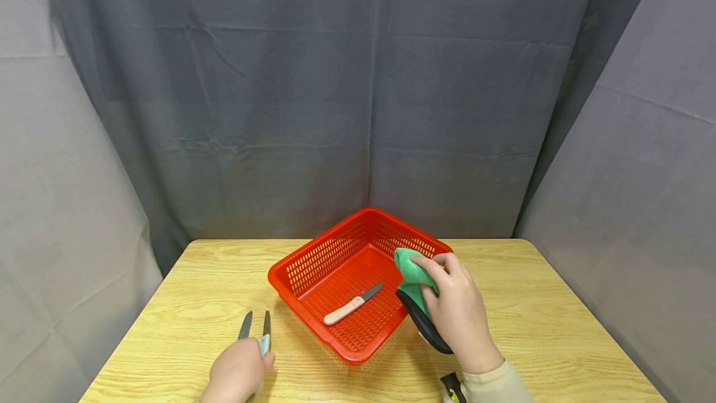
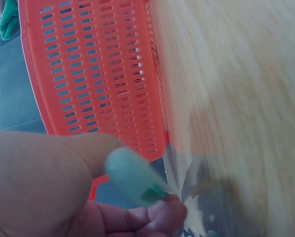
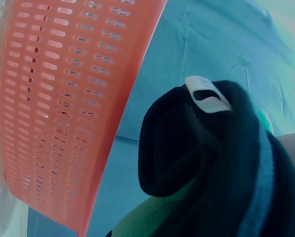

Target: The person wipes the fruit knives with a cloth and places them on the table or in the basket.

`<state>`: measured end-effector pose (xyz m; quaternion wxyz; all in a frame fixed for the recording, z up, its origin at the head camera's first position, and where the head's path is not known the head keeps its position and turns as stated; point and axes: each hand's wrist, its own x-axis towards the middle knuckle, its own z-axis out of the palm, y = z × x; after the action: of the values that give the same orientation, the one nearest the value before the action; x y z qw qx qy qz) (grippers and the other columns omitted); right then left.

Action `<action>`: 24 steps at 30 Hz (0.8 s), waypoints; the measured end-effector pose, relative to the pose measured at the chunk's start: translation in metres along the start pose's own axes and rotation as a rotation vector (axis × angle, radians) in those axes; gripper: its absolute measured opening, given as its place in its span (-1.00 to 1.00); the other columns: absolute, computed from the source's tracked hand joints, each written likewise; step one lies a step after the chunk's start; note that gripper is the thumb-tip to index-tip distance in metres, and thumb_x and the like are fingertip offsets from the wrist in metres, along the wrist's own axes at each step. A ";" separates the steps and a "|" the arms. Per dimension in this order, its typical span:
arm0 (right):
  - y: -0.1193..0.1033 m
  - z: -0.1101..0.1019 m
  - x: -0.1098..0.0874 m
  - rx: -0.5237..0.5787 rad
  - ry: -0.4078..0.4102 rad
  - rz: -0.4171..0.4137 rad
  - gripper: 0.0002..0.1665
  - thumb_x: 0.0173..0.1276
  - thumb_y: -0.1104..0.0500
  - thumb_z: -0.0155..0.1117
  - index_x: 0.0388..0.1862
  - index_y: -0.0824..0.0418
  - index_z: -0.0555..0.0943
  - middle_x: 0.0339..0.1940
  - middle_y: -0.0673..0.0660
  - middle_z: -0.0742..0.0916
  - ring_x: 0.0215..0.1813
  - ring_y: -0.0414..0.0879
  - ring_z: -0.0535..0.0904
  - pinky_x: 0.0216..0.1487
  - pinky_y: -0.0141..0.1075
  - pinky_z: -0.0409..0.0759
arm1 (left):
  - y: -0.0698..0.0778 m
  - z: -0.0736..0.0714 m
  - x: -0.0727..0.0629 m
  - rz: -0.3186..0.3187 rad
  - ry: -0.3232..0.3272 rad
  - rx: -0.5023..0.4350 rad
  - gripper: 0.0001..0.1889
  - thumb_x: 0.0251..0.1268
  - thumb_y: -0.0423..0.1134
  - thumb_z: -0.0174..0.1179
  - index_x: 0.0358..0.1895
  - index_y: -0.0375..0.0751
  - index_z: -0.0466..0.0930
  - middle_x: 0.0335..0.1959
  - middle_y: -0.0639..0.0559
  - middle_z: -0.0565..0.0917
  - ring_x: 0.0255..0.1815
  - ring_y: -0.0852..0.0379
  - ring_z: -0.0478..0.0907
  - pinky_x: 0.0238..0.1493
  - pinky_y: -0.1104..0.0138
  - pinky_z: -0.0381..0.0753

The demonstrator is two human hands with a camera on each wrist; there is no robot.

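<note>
My left hand (image 1: 237,369) grips a paring knife with a pale blue handle (image 1: 265,344), its blade pointing away over the table. A second knife blade (image 1: 245,326) sticks out beside it; its handle is hidden by the hand. In the left wrist view, thumb and fingers close round a pale handle (image 2: 132,175). My right hand (image 1: 455,310) pinches a green and black cloth (image 1: 414,272) at the right rim of the red basket (image 1: 313,255). In the right wrist view a white loop (image 3: 206,94) shows on its black part. A pink-handled paring knife (image 1: 347,310) lies in the basket.
A black and white object with yellow marks (image 1: 454,387) lies under the right sleeve (image 1: 498,385), partly out of frame. The basket stands on a wooden table (image 1: 537,303). Grey curtains (image 1: 279,111) hang behind and on both sides.
</note>
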<state>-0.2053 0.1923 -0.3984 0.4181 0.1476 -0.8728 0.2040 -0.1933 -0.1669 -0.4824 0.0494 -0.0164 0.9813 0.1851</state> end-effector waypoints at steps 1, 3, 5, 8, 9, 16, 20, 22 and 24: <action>0.000 0.000 0.000 0.000 -0.001 0.001 -0.37 0.00 0.50 0.55 0.06 0.04 0.76 -0.16 0.15 0.63 -0.20 0.07 0.58 -0.24 -0.04 0.65 | 0.000 0.000 0.000 0.002 0.009 -0.007 -0.64 0.37 -0.03 0.29 -0.40 -0.29 0.58 -0.54 -0.02 0.54 -0.54 0.05 0.45 -0.51 0.19 0.43; 0.000 0.000 0.000 0.000 -0.002 0.003 -0.37 0.00 0.49 0.55 0.06 0.04 0.76 -0.16 0.15 0.63 -0.20 0.07 0.58 -0.25 -0.04 0.65 | 0.000 -0.001 0.000 0.007 0.024 -0.023 -0.65 0.38 -0.05 0.26 -0.41 -0.29 0.56 -0.56 -0.02 0.52 -0.56 0.05 0.43 -0.54 0.21 0.40; -0.001 0.000 0.000 -0.001 -0.003 0.004 -0.37 0.01 0.50 0.55 0.06 0.04 0.76 -0.16 0.15 0.63 -0.20 0.07 0.58 -0.25 -0.04 0.66 | 0.000 -0.002 0.001 -0.001 0.033 -0.043 -0.66 0.39 -0.06 0.24 -0.41 -0.29 0.54 -0.59 -0.02 0.48 -0.59 0.06 0.41 -0.56 0.23 0.36; -0.001 0.000 0.000 -0.001 -0.001 -0.001 -0.37 0.00 0.50 0.54 0.06 0.04 0.76 -0.16 0.15 0.63 -0.20 0.07 0.58 -0.24 -0.04 0.65 | 0.000 -0.003 0.002 -0.007 0.045 -0.066 -0.65 0.42 -0.08 0.23 -0.37 -0.34 0.53 -0.59 -0.02 0.47 -0.59 0.06 0.41 -0.57 0.24 0.36; -0.001 0.001 0.000 -0.001 0.000 -0.003 -0.37 0.00 0.50 0.54 0.06 0.04 0.76 -0.16 0.15 0.63 -0.20 0.07 0.58 -0.24 -0.04 0.65 | -0.001 -0.003 0.002 -0.008 0.052 -0.071 -0.65 0.43 -0.08 0.22 -0.35 -0.36 0.52 -0.59 -0.03 0.47 -0.59 0.05 0.42 -0.57 0.23 0.37; 0.000 0.002 -0.001 0.001 -0.005 -0.007 -0.37 0.00 0.50 0.54 0.06 0.04 0.76 -0.16 0.16 0.63 -0.20 0.06 0.58 -0.22 -0.05 0.66 | -0.003 -0.002 0.004 -0.009 0.124 -0.094 -0.63 0.49 -0.12 0.14 -0.27 -0.47 0.47 -0.61 -0.05 0.45 -0.62 0.04 0.41 -0.60 0.22 0.35; 0.000 0.002 0.000 0.001 -0.010 -0.003 -0.37 0.01 0.50 0.54 0.07 0.04 0.76 -0.16 0.15 0.63 -0.20 0.05 0.58 -0.22 -0.06 0.66 | -0.004 -0.004 0.005 -0.004 0.181 -0.092 -0.61 0.48 -0.13 0.09 -0.20 -0.54 0.46 -0.60 -0.08 0.47 -0.61 0.02 0.43 -0.61 0.19 0.37; 0.000 0.002 -0.001 0.000 -0.011 -0.002 -0.37 0.01 0.49 0.55 0.07 0.04 0.76 -0.16 0.15 0.63 -0.20 0.05 0.58 -0.22 -0.06 0.66 | -0.002 -0.006 0.004 -0.003 0.198 -0.092 -0.60 0.48 -0.12 0.09 -0.18 -0.54 0.46 -0.60 -0.09 0.49 -0.61 0.01 0.44 -0.60 0.17 0.38; 0.000 0.003 -0.001 0.000 -0.014 -0.001 -0.37 0.02 0.49 0.55 0.07 0.03 0.75 -0.15 0.15 0.63 -0.19 0.05 0.58 -0.22 -0.05 0.66 | -0.001 -0.008 0.003 0.001 0.219 -0.090 -0.61 0.47 -0.12 0.08 -0.19 -0.51 0.45 -0.59 -0.10 0.49 -0.60 0.00 0.45 -0.60 0.15 0.40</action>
<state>-0.2066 0.1913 -0.4007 0.4120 0.1493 -0.8757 0.2030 -0.1971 -0.1705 -0.4753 -0.0592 -0.0383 0.9715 0.2261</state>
